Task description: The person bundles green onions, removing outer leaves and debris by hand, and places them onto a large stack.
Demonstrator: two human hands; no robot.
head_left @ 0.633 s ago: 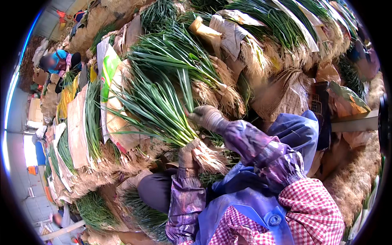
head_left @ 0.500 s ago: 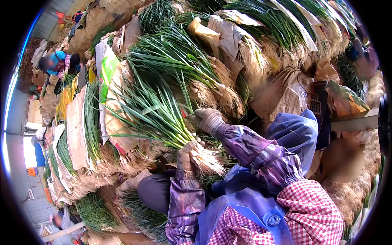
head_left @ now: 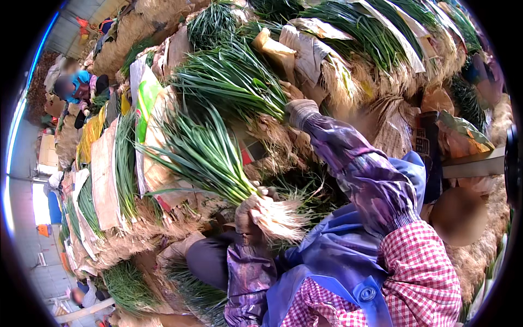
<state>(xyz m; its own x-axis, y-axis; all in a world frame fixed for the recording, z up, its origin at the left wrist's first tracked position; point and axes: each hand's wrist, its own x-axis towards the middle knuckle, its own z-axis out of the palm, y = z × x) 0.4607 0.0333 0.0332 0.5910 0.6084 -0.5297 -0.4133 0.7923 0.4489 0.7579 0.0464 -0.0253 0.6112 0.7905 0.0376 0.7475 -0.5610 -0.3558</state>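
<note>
My gloved left hand is closed around a bunch of green garlic, gripping it just above the roots. Its long leaves fan out to the upper left, and the pale, stringy roots stick out to the right of the fist. Farther away, my gloved right hand is at the stem ends of a large loose heap of green garlic. The fingers there are mostly hidden, so whether they grip any stems does not show. Loose roots hang below that heap.
Paper-wrapped bundles stand in a row at the left. More rooted bundles line the far side. Green leaves lie at the lower left. A person sits at the far left, and a pale beam juts in at right.
My right hand has moved up and away, from beside the held bunch to the far heap. My left hand keeps its hold on the bunch, which has shifted slightly right.
</note>
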